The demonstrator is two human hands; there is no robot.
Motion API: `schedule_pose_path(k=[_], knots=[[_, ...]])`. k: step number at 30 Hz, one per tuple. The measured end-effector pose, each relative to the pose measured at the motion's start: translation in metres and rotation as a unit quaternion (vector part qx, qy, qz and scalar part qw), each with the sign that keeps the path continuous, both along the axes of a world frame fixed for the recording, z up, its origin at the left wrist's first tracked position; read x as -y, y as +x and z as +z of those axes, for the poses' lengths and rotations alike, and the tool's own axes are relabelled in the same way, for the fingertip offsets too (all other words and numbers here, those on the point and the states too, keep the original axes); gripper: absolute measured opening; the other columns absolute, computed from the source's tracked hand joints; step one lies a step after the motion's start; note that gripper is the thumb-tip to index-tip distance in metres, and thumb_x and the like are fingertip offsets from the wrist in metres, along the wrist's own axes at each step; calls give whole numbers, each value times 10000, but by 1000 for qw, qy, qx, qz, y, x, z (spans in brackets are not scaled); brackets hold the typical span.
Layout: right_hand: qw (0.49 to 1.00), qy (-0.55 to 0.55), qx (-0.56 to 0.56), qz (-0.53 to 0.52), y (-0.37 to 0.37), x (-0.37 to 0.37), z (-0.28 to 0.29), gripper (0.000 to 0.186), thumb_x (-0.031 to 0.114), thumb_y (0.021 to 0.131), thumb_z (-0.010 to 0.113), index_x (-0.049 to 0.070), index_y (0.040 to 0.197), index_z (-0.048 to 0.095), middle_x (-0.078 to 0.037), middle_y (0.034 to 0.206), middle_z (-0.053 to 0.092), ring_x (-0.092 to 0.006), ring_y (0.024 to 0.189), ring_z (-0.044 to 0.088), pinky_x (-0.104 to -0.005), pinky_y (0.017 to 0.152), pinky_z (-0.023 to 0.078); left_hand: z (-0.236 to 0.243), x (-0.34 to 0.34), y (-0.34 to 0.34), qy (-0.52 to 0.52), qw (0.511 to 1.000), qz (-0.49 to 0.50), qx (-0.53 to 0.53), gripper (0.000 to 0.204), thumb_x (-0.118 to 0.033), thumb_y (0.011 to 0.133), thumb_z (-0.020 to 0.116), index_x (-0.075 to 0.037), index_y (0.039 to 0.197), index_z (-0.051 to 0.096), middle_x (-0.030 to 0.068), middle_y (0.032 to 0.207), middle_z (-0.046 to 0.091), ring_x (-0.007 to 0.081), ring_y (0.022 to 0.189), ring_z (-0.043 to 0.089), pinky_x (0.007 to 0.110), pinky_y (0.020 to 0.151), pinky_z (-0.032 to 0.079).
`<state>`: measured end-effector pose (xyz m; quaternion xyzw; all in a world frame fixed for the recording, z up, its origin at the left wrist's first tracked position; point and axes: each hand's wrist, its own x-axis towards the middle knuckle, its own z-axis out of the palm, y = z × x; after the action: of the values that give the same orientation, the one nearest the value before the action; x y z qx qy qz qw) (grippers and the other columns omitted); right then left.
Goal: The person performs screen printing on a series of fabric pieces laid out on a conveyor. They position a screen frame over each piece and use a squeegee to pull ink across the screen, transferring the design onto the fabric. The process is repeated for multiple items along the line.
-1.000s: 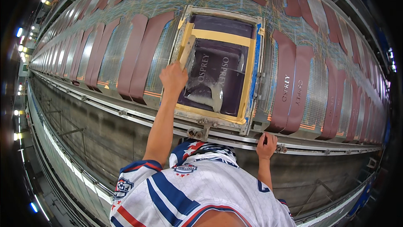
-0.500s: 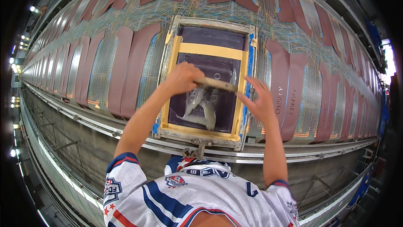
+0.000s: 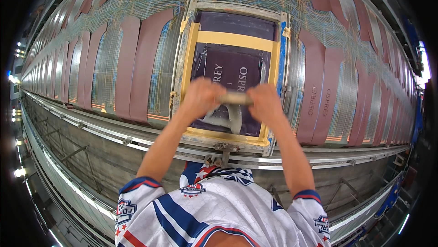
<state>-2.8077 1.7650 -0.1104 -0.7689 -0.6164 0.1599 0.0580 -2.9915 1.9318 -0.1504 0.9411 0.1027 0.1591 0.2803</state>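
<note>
I have both hands over the framed screen (image 3: 237, 8), which lies on the long table (image 3: 159, 69) with its near edge by the metal rail (image 3: 319, 161). The left hand (image 3: 206, 96) has its grip wrapped around one end of a pale bar (image 3: 235, 98), and the right hand (image 3: 265, 103) has its grip closed on the other end; motion blur hides exactly how the fingers sit. The bar lies crosswise above the dark mesh (image 3: 230, 55), roughly midway between the near and far edges of the frame. I can't tell whether its lower edge touches the mesh. A wet, pale patch (image 3: 235, 118) shows on the mesh just nearer the body than the bar, and yellow tape (image 3: 237, 39) borders the working area. Maroon pieces (image 3: 312, 94) lie in rows on either side of the frame, well clear of both hands. I judge the step in hand to be a two-handed pass of the bar over the mesh. To my mind the next move calls for level wrists, even pressure at both ends, and a path inside the tape.
</note>
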Motion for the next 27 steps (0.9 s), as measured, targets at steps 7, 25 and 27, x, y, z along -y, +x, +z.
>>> schedule_pose_path(k=[7,25,27], knots=[[997,28,-64,21,-20,35,7,262,191,664,810,88,866,678,-79,826,674,-254,908,633,-405,892,464,33,28,-23,8,996,-46,-75,280,-190,632,813,-150,882,691,-3,828,667,221,798,625,373,745,470],[996,-56,-63,-32,32,-36,-4,235,253,747,769,83,893,699,-127,851,703,-326,889,682,-468,851,496,18,-34,33,52,998,-21,-30,199,-188,653,805,-162,814,692,31,790,680,274,745,627,406,689,481],[996,-61,-55,15,-15,6,-8,276,282,730,784,71,878,686,-121,865,689,-316,917,671,-459,828,491,17,7,-20,12,998,-34,-51,229,-186,635,812,-166,827,688,-9,840,683,223,769,616,386,733,457]])
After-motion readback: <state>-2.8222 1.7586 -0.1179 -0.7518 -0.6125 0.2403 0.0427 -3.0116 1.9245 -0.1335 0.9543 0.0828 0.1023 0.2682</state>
